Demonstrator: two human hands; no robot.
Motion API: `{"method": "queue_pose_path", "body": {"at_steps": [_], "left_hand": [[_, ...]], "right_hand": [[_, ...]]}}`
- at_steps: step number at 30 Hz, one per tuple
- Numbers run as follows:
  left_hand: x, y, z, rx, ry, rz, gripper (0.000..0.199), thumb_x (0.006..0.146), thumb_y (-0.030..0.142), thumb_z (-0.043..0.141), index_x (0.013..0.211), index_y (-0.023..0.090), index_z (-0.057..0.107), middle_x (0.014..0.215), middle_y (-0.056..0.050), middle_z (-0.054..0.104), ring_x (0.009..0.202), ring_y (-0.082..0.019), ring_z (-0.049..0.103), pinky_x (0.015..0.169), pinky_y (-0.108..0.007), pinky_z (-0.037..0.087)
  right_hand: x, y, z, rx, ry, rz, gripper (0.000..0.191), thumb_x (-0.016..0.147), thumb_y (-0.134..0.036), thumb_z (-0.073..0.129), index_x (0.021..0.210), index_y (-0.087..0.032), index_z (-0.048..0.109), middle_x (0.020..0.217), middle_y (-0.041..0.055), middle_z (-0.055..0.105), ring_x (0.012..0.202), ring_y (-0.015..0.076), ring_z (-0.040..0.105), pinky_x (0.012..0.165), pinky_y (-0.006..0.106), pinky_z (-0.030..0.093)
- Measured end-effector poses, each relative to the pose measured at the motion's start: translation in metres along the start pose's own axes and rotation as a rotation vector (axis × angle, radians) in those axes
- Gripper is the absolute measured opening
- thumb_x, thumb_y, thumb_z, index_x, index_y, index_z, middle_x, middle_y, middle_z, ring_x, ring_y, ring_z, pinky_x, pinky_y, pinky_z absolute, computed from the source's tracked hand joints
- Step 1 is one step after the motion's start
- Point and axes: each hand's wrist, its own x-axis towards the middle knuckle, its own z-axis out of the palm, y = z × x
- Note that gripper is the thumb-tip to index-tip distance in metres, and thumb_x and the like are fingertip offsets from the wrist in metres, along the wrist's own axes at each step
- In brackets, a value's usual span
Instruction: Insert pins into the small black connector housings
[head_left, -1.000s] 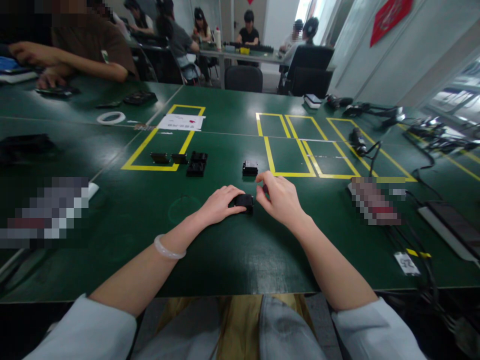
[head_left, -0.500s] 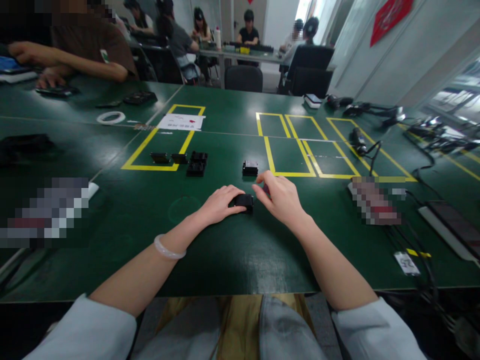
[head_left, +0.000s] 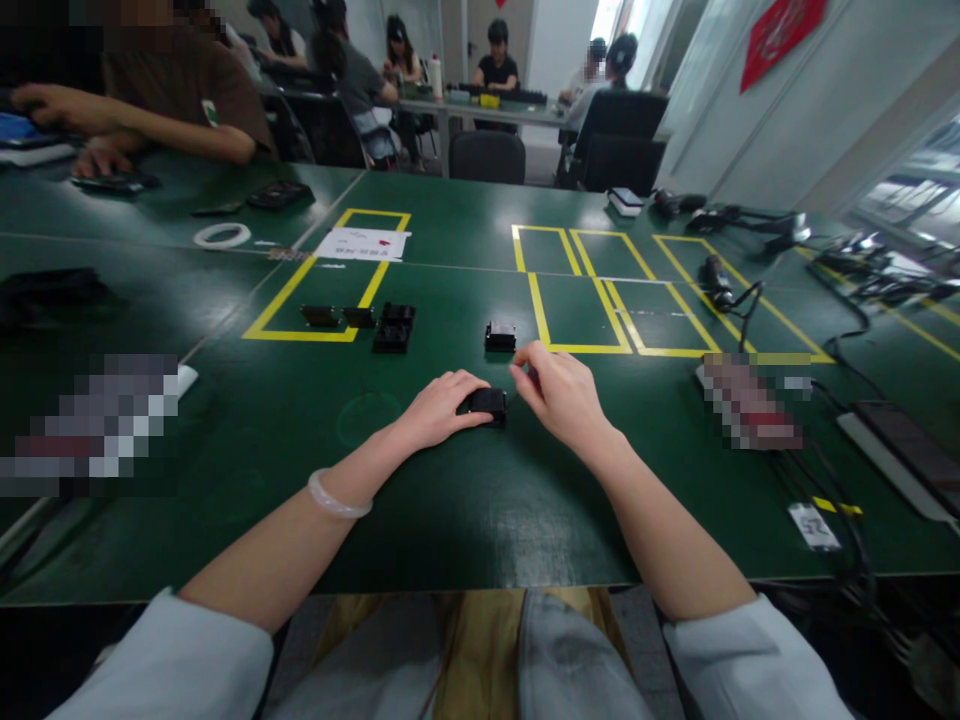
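My left hand (head_left: 448,410) grips a small black block-like part (head_left: 489,403) from its left side, thumb in front and fingers behind, on the green table. Just to the right, my right hand (head_left: 556,393) is raised with thumb and index finger pinched together, apart from the block. Whatever may be between those fingertips is too small to make out. Behind the held part stands another black part with a lighter top (head_left: 500,335). Farther left lie a black part with hollows (head_left: 394,327) and two small upright dark pieces, one of them a thin plate (head_left: 320,316).
Yellow tape outlines (head_left: 589,349) mark the green table (head_left: 517,510). A white paper sheet (head_left: 361,244) lies at the back left, near a roll of white tape (head_left: 222,236). Cables (head_left: 847,500) and devices crowd the right side. A co-worker's arm (head_left: 172,132) rests at the far left.
My right hand's fingers have curled and drawn slightly right, away from the block, thumb and index now closer together. My left hand and the black part have not moved.
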Motion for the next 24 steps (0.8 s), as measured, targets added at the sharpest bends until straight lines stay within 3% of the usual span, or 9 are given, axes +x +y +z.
{"method": "queue_pose_path", "body": {"at_steps": [4, 9, 15, 21, 24], "left_hand": [[0.0002, 0.0007, -0.0007, 0.001, 0.0, 0.0, 0.038, 0.09, 0.049, 0.061, 0.117, 0.022, 0.059, 0.117, -0.007, 0.061, 0.105, -0.027, 0.056, 0.091, -0.039, 0.044], [0.0006, -0.0002, 0.0003, 0.008, -0.004, 0.004, 0.039, 0.09, 0.05, 0.062, 0.117, 0.022, 0.058, 0.117, -0.007, 0.061, 0.105, -0.027, 0.056, 0.091, -0.039, 0.044], [0.0007, -0.001, 0.0013, 0.007, 0.0, 0.009, 0.04, 0.09, 0.05, 0.061, 0.118, 0.022, 0.059, 0.117, -0.008, 0.061, 0.106, -0.027, 0.056, 0.092, -0.04, 0.044], [0.0004, -0.0009, 0.0007, -0.002, 0.005, 0.012, 0.039, 0.09, 0.05, 0.061, 0.117, 0.022, 0.059, 0.116, -0.007, 0.061, 0.104, -0.027, 0.056, 0.091, -0.04, 0.044], [0.0003, -0.0005, 0.0002, 0.002, -0.002, 0.006, 0.04, 0.09, 0.05, 0.06, 0.118, 0.022, 0.059, 0.118, -0.007, 0.061, 0.105, -0.027, 0.056, 0.092, -0.04, 0.044]], "right_hand": [[-0.0002, -0.0004, 0.0, 0.011, 0.007, -0.022, 0.016, 0.095, -0.023, 0.041, 0.096, -0.019, 0.056, 0.07, 0.0014, 0.063, 0.063, 0.0155, 0.055, 0.067, 0.028, 0.036], [-0.0003, 0.0, 0.0009, 0.024, 0.007, -0.008, 0.022, 0.098, -0.036, 0.041, 0.093, -0.02, 0.057, 0.066, 0.0005, 0.061, 0.062, 0.0156, 0.055, 0.066, 0.027, 0.036], [-0.0005, 0.0004, 0.0017, 0.016, 0.022, -0.026, 0.018, 0.097, -0.025, 0.04, 0.095, -0.019, 0.057, 0.071, 0.0016, 0.063, 0.063, 0.015, 0.055, 0.066, 0.027, 0.036], [-0.0011, 0.0013, 0.0014, -0.001, 0.017, -0.018, 0.026, 0.1, -0.036, 0.039, 0.092, -0.019, 0.057, 0.068, 0.0013, 0.062, 0.063, 0.0158, 0.056, 0.066, 0.027, 0.036], [-0.0007, 0.0013, 0.0017, -0.031, 0.017, -0.018, 0.025, 0.099, -0.031, 0.037, 0.092, -0.019, 0.058, 0.068, 0.002, 0.062, 0.062, 0.0159, 0.055, 0.066, 0.027, 0.036]]}}
